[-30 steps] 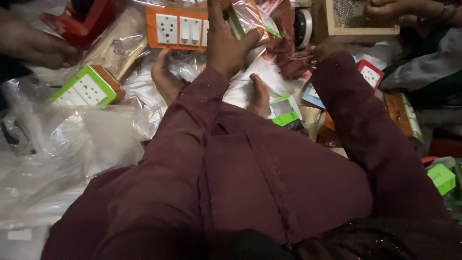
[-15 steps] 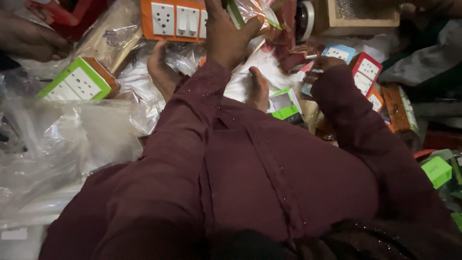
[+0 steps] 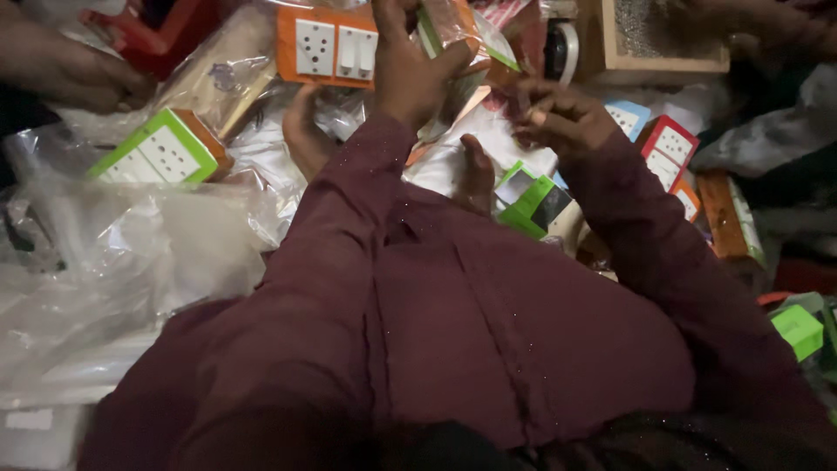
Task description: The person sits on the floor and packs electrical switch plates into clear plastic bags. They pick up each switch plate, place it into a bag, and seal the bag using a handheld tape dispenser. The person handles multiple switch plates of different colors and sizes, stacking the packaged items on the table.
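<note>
The left hand (image 3: pixel 410 70) is clamped around a clear-wrapped packet (image 3: pixel 458 30) with a green edge, held up at the far side of the pile. To its right, the right hand (image 3: pixel 562 118) has its fingertips pinched together on something too small to make out. Just left of the held packet lies an orange switch-and-socket board (image 3: pixel 327 48); a green-edged one (image 3: pixel 157 153) sits further left. The slick wrap could slide out of the grip, and crowded boxes (image 3: pixel 667 153) near the right wrist could get knocked aside.
</note>
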